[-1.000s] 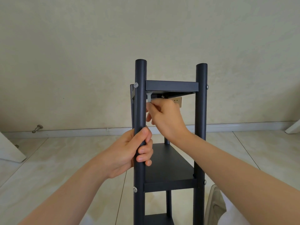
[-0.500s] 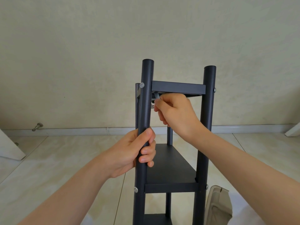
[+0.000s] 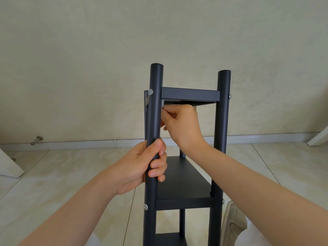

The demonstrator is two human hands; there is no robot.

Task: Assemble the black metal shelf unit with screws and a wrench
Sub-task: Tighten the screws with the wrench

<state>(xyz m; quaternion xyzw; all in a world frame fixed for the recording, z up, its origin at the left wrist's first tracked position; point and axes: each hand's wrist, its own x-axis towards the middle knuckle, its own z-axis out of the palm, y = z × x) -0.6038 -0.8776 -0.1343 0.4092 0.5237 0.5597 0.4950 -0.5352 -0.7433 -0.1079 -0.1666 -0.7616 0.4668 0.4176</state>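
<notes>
The black metal shelf unit (image 3: 190, 95) stands upright in front of me, with round posts and flat shelves. My left hand (image 3: 142, 167) grips the near left post (image 3: 154, 121) at mid height. My right hand (image 3: 182, 125) reaches under the top shelf by that post and pinches a small grey wrench (image 3: 163, 104); only its upper tip shows. Silver screw heads sit on the left post near the top shelf (image 3: 150, 92) and at the middle shelf (image 3: 145, 207), and one on the right post (image 3: 229, 96).
A beige wall with a white baseboard (image 3: 88, 143) stands behind the unit. A door stop (image 3: 37, 139) sticks out at the lower left wall. A shoe (image 3: 232, 226) is on the tiled floor at the lower right. White objects lie at both frame edges.
My right hand has risen closer under the top shelf and shifted towards the left post with the wrench. The view has moved a little, so the unit sits further right. My left hand keeps its grip.
</notes>
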